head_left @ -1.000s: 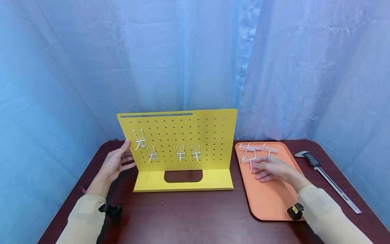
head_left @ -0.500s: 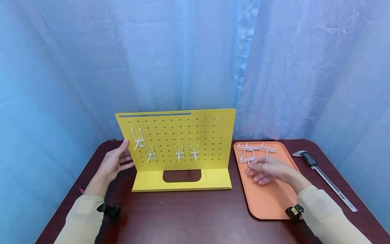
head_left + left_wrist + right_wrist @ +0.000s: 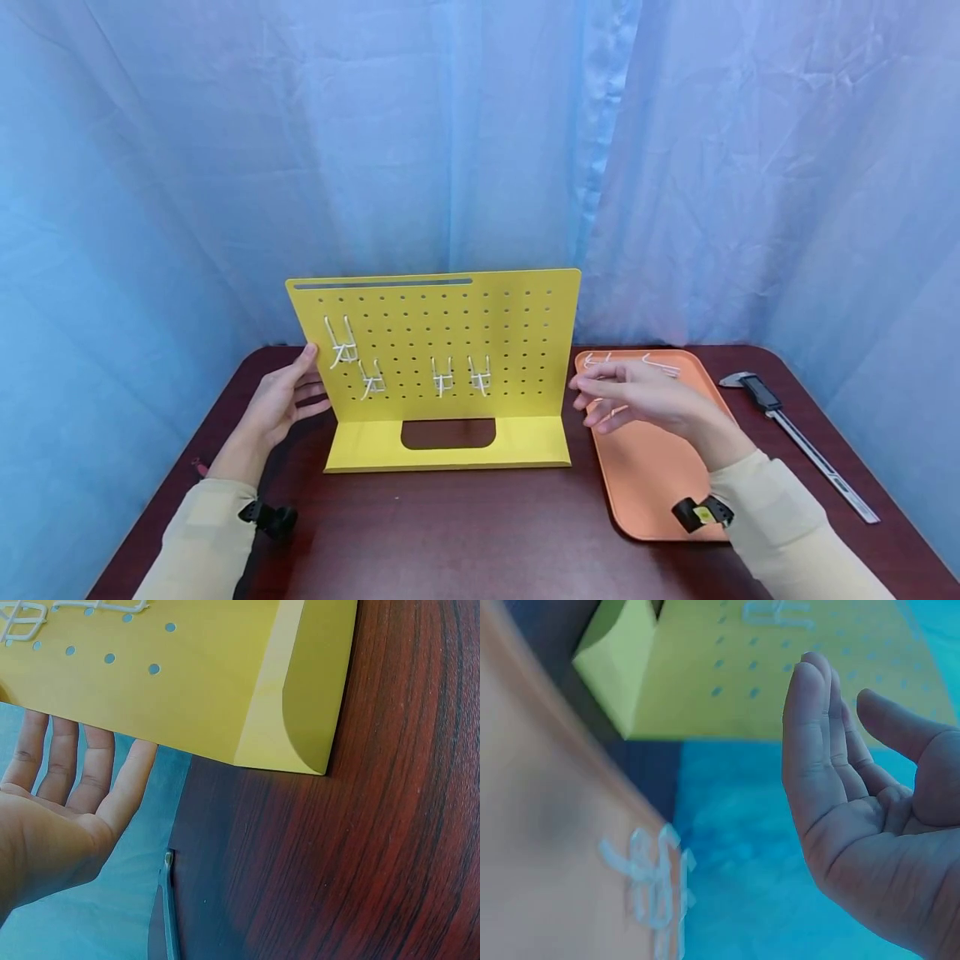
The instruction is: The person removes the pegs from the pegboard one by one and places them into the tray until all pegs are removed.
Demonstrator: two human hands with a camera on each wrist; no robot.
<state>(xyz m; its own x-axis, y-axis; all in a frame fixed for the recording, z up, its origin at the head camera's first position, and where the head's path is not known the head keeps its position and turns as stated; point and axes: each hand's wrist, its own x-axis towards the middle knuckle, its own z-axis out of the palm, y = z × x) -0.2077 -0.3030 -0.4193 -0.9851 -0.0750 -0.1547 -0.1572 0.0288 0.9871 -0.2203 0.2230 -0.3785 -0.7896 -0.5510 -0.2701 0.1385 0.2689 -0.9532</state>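
Note:
A yellow pegboard [image 3: 465, 404] stands on its base, with several white double-pronged wire hooks [image 3: 346, 351] hung on it. At its left edge is my left hand [image 3: 277, 404], thumb at the front edge and fingers [image 3: 97, 765] reaching behind the panel. My right hand [image 3: 637, 396] hovers over the left rim of an orange tray [image 3: 660, 492], close to the board's right edge. Nothing shows between its thumb and fingers [image 3: 808, 712] in the right wrist view. More white wire hooks [image 3: 652, 885] lie on the tray, partly hidden behind this hand in the head view.
A digital caliper [image 3: 761, 393] lies right of the tray on the dark wooden table [image 3: 465, 542]. At the table's left edge is a small red item [image 3: 200, 467]. A thin metal tool [image 3: 169, 900] shows in the left wrist view. Blue curtains [image 3: 450, 150] surround the table.
My right hand has left the hook it was touching on the tray and moved up and left toward the board, its fingers spreading. The left hand stays on the board's edge.

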